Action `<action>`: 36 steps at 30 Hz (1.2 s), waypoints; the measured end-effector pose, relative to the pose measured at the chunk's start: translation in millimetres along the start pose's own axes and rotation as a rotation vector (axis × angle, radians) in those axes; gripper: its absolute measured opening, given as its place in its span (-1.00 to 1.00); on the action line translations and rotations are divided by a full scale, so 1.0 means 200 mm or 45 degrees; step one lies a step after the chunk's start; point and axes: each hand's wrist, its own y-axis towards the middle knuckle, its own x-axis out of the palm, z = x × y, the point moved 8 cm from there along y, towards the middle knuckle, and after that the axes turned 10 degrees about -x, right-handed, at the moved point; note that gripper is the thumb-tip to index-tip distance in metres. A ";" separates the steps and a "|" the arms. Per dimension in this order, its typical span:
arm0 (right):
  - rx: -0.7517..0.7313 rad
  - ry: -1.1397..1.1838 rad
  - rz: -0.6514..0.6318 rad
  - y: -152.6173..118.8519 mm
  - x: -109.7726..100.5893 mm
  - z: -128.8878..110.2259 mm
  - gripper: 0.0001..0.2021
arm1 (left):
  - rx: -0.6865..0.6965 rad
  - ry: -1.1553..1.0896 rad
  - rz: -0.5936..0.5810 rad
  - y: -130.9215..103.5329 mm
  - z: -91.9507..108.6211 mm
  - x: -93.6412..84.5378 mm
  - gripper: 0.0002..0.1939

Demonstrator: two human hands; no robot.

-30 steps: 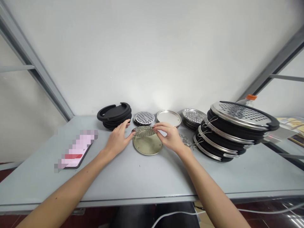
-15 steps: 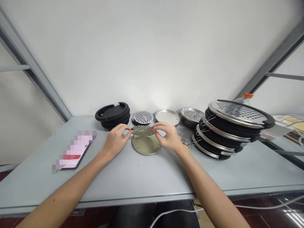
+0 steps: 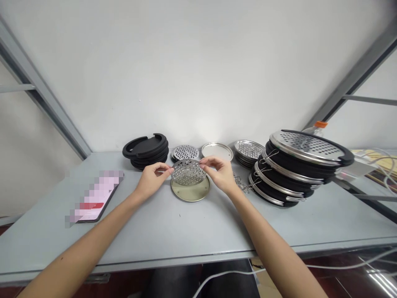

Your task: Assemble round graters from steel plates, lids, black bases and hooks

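A thin perforated metal disc (image 3: 188,172) is held between both hands, tilted above a shallow round metal plate (image 3: 190,193) on the grey table. My left hand (image 3: 153,179) pinches the disc's left edge between thumb and fingers. On the other side, my right hand (image 3: 219,171) pinches its right edge. The disc hides the back part of the plate. Behind it lie a stack of perforated discs (image 3: 185,152), a plain round plate (image 3: 217,151) and a stack of rimmed grater discs (image 3: 249,150).
Black rings (image 3: 146,151) are stacked at the back left. A tall stack of black and metal assemblies (image 3: 291,169) leans on the right, near small wire pieces (image 3: 241,184). A phone (image 3: 99,198) lies left; an orange-capped bottle (image 3: 320,125) stands behind the tall stack.
The perforated disc, nearly edge-on earlier, is now tilted so that its face shows. Both hands still pinch its edges. The camera view has shifted slightly.
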 end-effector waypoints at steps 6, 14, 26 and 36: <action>0.354 0.370 0.146 -0.03 0.01 0.15 -0.70 | -0.211 -0.163 -0.118 0.01 -0.07 0.04 -0.63; 0.472 0.477 0.202 -0.04 0.01 0.18 -0.63 | -0.168 -0.145 -0.091 0.01 -0.07 0.04 -0.64; 0.467 0.494 0.137 -0.05 0.03 0.20 -0.64 | -0.035 -0.016 -0.011 0.01 -0.05 0.02 -0.70; 0.595 0.218 0.230 -0.06 -0.05 0.26 -0.72 | 0.611 0.246 0.229 -0.12 0.18 -0.04 -0.90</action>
